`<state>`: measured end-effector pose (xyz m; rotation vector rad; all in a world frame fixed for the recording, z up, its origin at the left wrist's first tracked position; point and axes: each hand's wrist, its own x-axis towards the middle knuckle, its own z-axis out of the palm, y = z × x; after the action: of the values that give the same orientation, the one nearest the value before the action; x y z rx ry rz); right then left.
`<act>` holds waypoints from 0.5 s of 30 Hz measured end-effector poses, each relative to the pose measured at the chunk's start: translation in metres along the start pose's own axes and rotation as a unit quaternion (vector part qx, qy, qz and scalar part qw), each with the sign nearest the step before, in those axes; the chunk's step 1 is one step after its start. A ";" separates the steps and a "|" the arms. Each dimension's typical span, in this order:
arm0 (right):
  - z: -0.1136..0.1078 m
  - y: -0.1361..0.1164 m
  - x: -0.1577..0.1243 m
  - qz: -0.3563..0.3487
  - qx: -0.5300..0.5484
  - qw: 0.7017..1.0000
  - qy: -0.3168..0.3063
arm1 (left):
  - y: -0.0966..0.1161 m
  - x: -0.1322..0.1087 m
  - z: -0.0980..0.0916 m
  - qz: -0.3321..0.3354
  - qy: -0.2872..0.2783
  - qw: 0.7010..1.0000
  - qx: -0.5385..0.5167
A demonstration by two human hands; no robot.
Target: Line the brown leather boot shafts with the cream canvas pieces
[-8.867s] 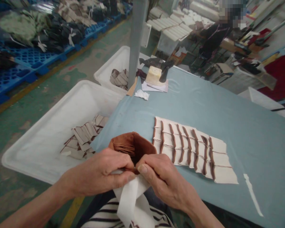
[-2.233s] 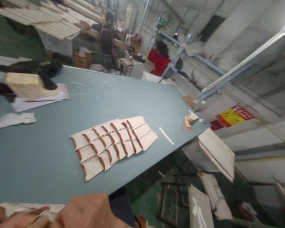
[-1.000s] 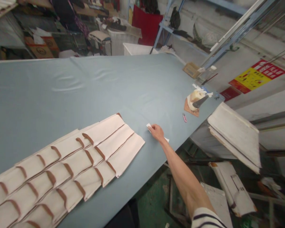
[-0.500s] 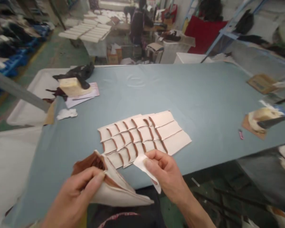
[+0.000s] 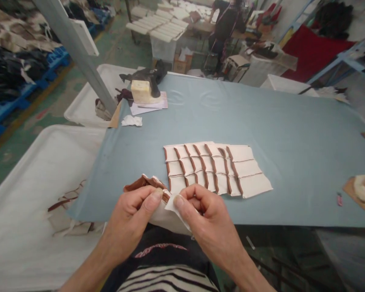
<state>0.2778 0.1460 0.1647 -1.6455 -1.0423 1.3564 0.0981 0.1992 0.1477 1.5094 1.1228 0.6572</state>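
My left hand [image 5: 129, 221] pinches the edge of a cream fabric piece with brown lining [image 5: 143, 182], which looks like an open pouch. Most of its lower part is hidden behind my hands. Between the thumb and fingers of my right hand [image 5: 211, 223] is a small white slip [image 5: 172, 204]; whether it is paper or cloth I cannot tell. The slip's tip meets the pouch edge beside my left thumb. Just beyond my hands, overlapping rows of cream panels with brown edges [image 5: 249, 166] lie flat on the blue-grey table [image 5: 292, 134].
A yellowish block [image 5: 140, 91] sits on papers at the table's far left, near a crumpled white scrap [image 5: 132, 120]. White bins [image 5: 57, 140] stand along the left side. A grey post [image 5: 82, 56] rises there. Another person [image 5: 226, 28] works in the background.
My hands have come together, bringing the white slip to the pouch edge. The view has swung left, so the table and panels appear farther right.
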 end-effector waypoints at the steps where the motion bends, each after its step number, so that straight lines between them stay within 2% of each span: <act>1: 0.003 -0.001 0.001 -0.007 -0.017 1.000 0.006 | 0.000 0.000 -0.002 -0.003 0.000 1.000 -0.002; 5: 0.010 -0.006 0.001 -0.034 -0.071 0.996 0.038 | 0.006 0.002 -0.007 -0.022 -0.005 1.000 0.004; 8: 0.008 -0.011 -0.004 -0.039 -0.069 0.996 0.049 | 0.010 0.005 -0.007 -0.025 -0.003 1.000 -0.013; 15: 0.004 -0.011 -0.009 -0.062 -0.077 0.992 0.073 | 0.013 0.008 0.004 -0.016 -0.004 1.000 -0.023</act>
<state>0.2719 0.1419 0.1773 -1.7330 -1.1652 1.0814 0.1086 0.2048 0.1573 1.4511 1.1168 0.6502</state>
